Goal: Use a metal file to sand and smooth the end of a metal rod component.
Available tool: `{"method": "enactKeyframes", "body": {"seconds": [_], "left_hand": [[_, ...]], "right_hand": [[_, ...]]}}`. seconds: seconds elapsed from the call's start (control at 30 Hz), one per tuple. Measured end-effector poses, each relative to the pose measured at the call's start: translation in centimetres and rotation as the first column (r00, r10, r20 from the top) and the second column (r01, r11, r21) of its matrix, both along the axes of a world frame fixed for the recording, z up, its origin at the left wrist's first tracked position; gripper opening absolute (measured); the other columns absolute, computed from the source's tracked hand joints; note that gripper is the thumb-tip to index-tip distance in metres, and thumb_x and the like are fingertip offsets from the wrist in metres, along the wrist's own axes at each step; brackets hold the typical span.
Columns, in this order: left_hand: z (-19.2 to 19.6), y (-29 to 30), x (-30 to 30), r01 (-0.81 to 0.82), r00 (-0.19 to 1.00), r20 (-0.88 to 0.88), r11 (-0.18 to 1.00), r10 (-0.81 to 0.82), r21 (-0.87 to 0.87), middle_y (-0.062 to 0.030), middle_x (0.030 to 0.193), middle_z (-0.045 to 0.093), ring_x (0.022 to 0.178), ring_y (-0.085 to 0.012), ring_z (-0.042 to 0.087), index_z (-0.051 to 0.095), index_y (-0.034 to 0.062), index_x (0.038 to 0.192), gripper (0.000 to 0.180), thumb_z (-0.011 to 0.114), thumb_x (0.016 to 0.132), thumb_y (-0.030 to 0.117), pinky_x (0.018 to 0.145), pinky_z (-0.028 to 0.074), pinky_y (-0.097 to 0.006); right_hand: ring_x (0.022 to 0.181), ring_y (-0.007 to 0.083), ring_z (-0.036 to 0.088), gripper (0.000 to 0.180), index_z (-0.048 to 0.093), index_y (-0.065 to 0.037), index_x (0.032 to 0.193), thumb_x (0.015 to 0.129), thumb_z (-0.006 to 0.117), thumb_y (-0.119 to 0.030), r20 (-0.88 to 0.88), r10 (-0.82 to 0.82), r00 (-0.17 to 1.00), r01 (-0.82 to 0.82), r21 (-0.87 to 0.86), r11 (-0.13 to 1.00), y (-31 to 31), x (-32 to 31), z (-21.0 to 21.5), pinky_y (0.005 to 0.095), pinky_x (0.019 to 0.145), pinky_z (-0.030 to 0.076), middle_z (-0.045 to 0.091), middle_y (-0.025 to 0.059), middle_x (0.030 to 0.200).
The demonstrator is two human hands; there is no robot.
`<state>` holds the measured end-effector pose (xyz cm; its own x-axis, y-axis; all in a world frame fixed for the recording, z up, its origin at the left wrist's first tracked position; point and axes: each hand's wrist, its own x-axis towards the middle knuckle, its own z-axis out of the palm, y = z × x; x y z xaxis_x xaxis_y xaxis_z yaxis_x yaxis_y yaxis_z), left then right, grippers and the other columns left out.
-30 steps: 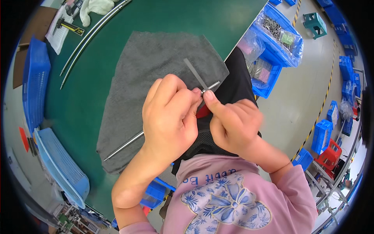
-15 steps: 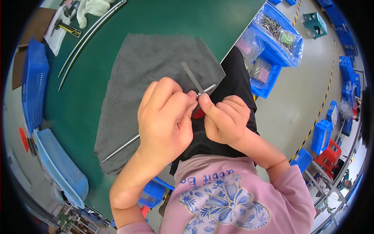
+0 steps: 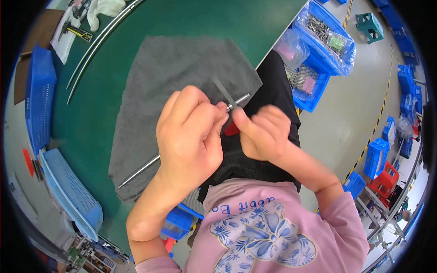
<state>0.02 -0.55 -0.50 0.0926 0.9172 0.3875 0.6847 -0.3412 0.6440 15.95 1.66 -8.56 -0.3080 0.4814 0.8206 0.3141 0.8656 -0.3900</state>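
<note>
Lettering [image 3: 243,207] marks the shirt [image 3: 339,223], the left hand [image 3: 189,129] clasping a metal rod [image 3: 139,172], the right hand [image 3: 266,135] a grey strip [image 3: 224,92].

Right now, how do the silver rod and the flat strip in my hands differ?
The silver rod looks round and shiny; the flat strip is a duller grey. The rod slants up to the right, the strip up to the left. The rod shows on both sides of your left hand; the strip sticks out beyond your right hand. Both are narrow and cross each other.

Silver rod [image 3: 139,172], grey cloth [image 3: 159,77], pink shirt [image 3: 339,223] (blue floral bow [image 3: 273,237]).
</note>
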Motion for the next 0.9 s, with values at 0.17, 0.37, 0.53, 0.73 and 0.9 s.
{"method": "enactKeyframes", "body": {"seconds": [0.17,0.37,0.53,0.73,0.9], "left_hand": [[-0.1,0.0,0.1,-0.017,1.000,0.014,1.000,0.017,-0.018,-0.0080,0.071,0.048,0.063,-0.0259,0.048,0.056,0.0017,0.071,0.019,0.072,0.067,-0.007,0.054,0.039,-0.036],[-0.1,-0.1,-0.1,-0.022,1.000,0.014,1.000,0.022,-0.002,-0.0080,0.072,0.048,0.063,-0.0259,0.049,0.056,0.0019,0.071,0.018,0.071,0.068,-0.007,0.054,0.039,-0.036],[0.0,0.0,0.2,-0.020,1.000,0.011,1.000,0.020,-0.007,-0.0079,0.072,0.048,0.063,-0.0261,0.049,0.055,0.0019,0.070,0.018,0.071,0.068,-0.007,0.054,0.039,-0.036],[0.0,0.2,0.0,-0.012,1.000,0.013,1.000,0.012,-0.001,-0.0082,0.072,0.048,0.063,-0.0265,0.048,0.056,0.0017,0.072,0.018,0.071,0.067,-0.007,0.054,0.039,-0.036],[-0.1,-0.1,0.0,-0.018,0.999,0.035,1.000,0.018,-0.006,-0.0085,0.072,0.048,0.063,-0.0270,0.048,0.054,0.0017,0.070,0.019,0.071,0.067,-0.008,0.055,0.039,-0.037]], "right_hand": [[0.043,0.0184,0.040,0.044,0.064,0.006,0.107,0.063,0.066,0.012,0.114,0.041,0.993,-0.032,-0.075,0.997,-2.6,2.3,-3.6,0.0304,0.045,0.036,0.043,0.0024,0.056],[0.042,0.0179,0.038,0.044,0.065,0.007,0.107,0.064,0.065,0.013,0.025,0.045,0.999,-0.043,-0.062,0.997,-1.6,1.0,-1.8,0.0294,0.045,0.035,0.041,0.0022,0.054],[0.040,0.0170,0.037,0.045,0.065,0.007,0.108,0.064,0.064,0.014,-0.035,0.017,0.999,-0.019,-0.042,0.999,-0.1,-0.3,-0.2,0.0292,0.044,0.033,0.039,0.0011,0.053],[0.042,0.0175,0.040,0.047,0.065,0.005,0.112,0.065,0.063,0.012,0.120,0.032,0.992,-0.009,-0.185,0.983,-3.1,2.1,-1.3,0.0296,0.045,0.033,0.042,0.0015,0.054],[0.041,0.0169,0.039,0.046,0.065,0.005,0.109,0.064,0.062,0.013,0.024,-0.006,1.000,0.009,-0.118,0.993,-2.3,1.2,-1.4,0.0290,0.044,0.033,0.041,0.0008,0.053]]}}
